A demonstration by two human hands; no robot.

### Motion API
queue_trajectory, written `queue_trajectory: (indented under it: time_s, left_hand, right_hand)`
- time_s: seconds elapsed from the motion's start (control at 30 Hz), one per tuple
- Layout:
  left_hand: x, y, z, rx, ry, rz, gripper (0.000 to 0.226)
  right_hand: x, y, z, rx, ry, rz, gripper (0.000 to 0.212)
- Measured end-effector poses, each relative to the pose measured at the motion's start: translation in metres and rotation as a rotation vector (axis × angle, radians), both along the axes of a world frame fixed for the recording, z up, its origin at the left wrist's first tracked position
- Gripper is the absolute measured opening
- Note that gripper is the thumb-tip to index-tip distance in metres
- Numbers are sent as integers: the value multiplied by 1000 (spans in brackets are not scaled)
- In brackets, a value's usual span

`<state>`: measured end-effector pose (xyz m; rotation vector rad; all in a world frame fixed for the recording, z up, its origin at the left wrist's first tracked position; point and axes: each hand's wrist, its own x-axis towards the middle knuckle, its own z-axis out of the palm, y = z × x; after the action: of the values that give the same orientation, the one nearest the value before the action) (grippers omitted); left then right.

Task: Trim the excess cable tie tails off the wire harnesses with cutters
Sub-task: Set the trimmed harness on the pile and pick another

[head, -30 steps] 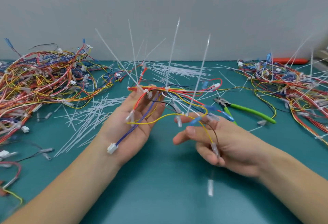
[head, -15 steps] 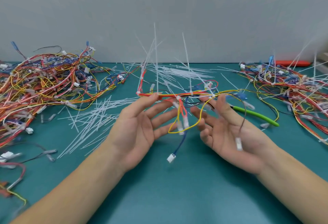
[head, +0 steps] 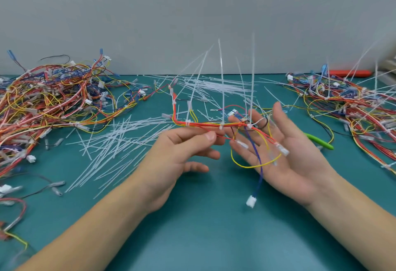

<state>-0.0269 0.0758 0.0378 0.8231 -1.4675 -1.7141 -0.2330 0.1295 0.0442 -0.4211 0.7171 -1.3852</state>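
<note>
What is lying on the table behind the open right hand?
Behind the right hand a green cutter handle pokes out on the teal table. The hand covers its jaws. The harness wires drape across the palm.

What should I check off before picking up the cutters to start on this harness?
1. Harness secured: ok, left hand pinches the red bundle.
2. Right hand free for the tool: not ok, wires drape over its open palm.
3. Cutters located: ok, green handle lies on the mat behind the right hand; the blades are hidden.
4. Cable tie tails accessible: ok, several stand up untrimmed from the bundle.
5. Dangling white connector clear of the cut: ok, it hangs well below the bundle.
</note>
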Motion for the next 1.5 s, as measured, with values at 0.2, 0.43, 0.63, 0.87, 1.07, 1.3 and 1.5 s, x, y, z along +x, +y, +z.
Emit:
queue_trajectory:
  time_s: [0.2,0.43,0.63,0.87,1.07,1.3,1.5]
  left_hand:
    - [4,-3,9,-4,-210,2,65]
    - [14,-19,11,434,101,-60,57]
    - [19,-28,12,418,427,109,22]
    - [16,-24,11,248,273,162,29]
    - [14,-18,9,23,106,38,17]
    - [12,-12,6,-229,-55,-29,21]
    - [10,-11,3,-301,-160,-112,36]
  right_hand:
    - [-5,0,7,11,0,-43,20]
    - [-13,-1,12,28,20,-64,19]
    - [-21,-4,7,49,70,-91,29]
    - [-30,-7,3,142,306,-225,20]
    - [-23,-7,-2,172,732,-193,23]
    - [-20,-5,-12,93,1432,-307,31]
    - [-22,-3,-6,-13,1443,-386,6]
